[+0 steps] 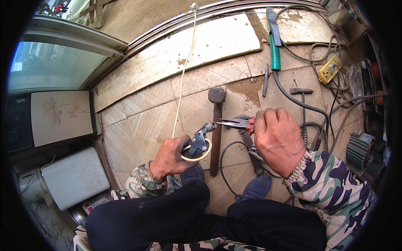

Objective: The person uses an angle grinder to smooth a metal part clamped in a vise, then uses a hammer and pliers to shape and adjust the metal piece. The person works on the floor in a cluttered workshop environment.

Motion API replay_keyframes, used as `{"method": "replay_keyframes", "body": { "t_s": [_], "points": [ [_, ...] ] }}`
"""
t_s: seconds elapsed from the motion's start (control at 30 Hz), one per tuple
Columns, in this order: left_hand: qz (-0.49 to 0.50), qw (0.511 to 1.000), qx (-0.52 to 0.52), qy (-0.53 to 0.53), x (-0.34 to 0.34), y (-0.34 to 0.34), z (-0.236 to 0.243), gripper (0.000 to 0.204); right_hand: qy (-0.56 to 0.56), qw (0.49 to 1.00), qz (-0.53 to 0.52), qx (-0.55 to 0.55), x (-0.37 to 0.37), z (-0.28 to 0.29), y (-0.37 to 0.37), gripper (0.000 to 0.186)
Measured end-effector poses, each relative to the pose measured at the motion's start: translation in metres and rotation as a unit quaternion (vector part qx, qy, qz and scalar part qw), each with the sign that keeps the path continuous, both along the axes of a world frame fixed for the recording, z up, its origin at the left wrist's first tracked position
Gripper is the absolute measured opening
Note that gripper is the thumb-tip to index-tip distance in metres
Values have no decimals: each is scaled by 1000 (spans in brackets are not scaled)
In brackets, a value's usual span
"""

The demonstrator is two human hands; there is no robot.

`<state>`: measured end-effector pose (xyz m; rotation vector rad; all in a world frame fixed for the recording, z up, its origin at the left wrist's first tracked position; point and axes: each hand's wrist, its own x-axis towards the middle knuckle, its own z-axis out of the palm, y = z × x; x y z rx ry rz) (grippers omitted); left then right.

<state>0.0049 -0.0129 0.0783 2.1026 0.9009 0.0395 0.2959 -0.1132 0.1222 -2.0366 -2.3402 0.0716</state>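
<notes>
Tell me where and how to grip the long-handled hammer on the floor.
Take the near half of the handle, probably from above, closing across it. The hammer lies with its blocky head at the far end, and the straight, slim handle runs back toward the wearer, its near half uncovered.

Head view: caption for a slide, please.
Left hand grips a dark metal fitting while the right hand holds red-handled pliers near its tip, over a hammer and tiled floor.
</notes>
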Motion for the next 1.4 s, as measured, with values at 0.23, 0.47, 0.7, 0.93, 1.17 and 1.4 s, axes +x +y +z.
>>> {"method": "replay_keyframes", "body": {
  "t_s": [0.23,0.47,0.7,0.93,1.17,1.4],
  "points": [
    [-4,1000,21,-9,-4,-1,1,37,-51,996,47,52,-6,11,6,25],
    [0,1000,2,2,1,-3,-1,35,-56,998,32,-16,-5,15,5,29],
    [-3,1000,1,1,2,-4,2,36,-6,999,19,-40,2,13,12,25],
    [32,996,88,3,6,-18,1,39,17,1000,9,-21,2,4,13,22],
    [41,982,183,-2,9,-30,-8,35,-23,999,36,16,1,11,14,24],
    [6,999,46,19,0,-24,12,31,20,993,105,52,26,-5,19,21]
  ]
}}
